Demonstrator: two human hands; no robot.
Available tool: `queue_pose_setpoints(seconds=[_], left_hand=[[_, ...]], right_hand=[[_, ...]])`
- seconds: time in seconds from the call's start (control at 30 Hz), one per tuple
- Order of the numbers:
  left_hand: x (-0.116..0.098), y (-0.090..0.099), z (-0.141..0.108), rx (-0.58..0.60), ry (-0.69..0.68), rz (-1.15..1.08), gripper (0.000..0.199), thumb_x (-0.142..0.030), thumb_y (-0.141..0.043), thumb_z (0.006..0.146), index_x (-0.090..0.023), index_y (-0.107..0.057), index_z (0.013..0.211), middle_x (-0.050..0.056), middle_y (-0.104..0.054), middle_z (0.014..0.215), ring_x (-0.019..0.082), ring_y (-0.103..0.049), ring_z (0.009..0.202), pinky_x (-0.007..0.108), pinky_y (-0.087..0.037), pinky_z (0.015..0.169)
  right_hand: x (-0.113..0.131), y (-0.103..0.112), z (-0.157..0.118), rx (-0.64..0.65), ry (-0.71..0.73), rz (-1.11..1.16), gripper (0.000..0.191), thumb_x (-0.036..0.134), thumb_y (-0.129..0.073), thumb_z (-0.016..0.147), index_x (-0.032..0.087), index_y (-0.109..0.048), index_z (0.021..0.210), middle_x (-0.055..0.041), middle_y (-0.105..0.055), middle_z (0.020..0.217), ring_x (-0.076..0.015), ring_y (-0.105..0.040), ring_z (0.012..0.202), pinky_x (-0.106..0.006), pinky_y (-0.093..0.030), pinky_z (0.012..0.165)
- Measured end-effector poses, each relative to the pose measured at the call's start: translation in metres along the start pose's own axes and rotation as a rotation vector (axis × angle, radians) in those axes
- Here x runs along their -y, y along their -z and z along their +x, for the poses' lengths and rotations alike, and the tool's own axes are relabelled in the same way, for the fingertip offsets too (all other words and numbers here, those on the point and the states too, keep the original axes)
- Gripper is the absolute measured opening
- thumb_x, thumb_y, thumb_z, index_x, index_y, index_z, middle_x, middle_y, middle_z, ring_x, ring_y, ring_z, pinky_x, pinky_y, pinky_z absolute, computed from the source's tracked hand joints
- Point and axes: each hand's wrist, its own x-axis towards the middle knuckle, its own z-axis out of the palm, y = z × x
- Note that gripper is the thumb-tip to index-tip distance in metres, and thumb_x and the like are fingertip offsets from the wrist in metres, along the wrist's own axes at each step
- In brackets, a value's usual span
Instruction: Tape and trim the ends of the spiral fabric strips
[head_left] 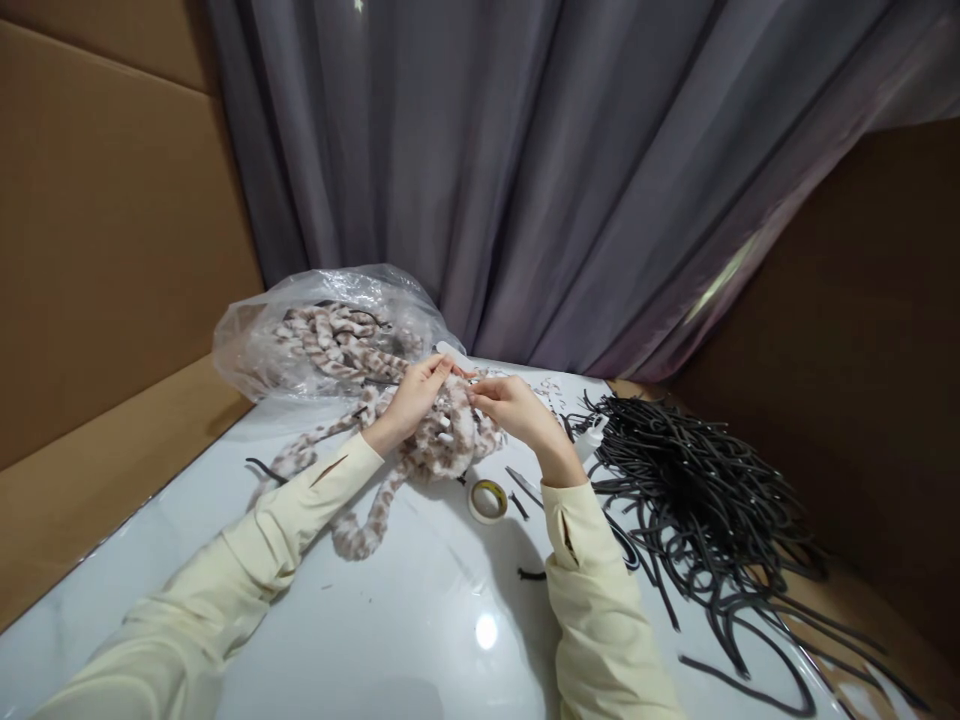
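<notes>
My left hand (414,398) is closed in a pinch above a heap of fluffy, brown-spotted white plush tubes (439,450). Close beside it on the right, my right hand (517,410) has thumb and fingertips pressed together over the same heap. What lies between the fingertips is too small to make out. Just behind my left fingertips a white flat piece (454,352) shows. One plush tube (360,540) curls out toward me on the white table (420,620).
A clear plastic bag (247,340) of more plush tubes stands back left. Black cords (690,480) are piled at right, by a white bottle (591,440). A tape roll (488,500), scissors (525,485) and short black cord pieces (531,574) lie in front. Cardboard walls (112,230) and a grey curtain (480,160) surround the table.
</notes>
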Motion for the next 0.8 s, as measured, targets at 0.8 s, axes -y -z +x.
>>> queue_pose_setpoints(seconds=[0.8], left_hand=[[-0.004, -0.001, -0.005, -0.03, -0.148, 0.501, 0.031, -0.041, -0.042, 0.085, -0.018, -0.056, 0.069, 0.0, -0.056, 0.065, 0.015, -0.05, 0.066, 0.024, -0.038, 0.063]], right_hand=[[0.018, -0.023, -0.003, -0.027, 0.055, -0.379, 0.026, 0.027, -0.054, 0.077, 0.015, -0.052, 0.053, 0.0012, -0.045, 0.05, -0.0094, -0.035, 0.051, -0.023, -0.023, 0.05]])
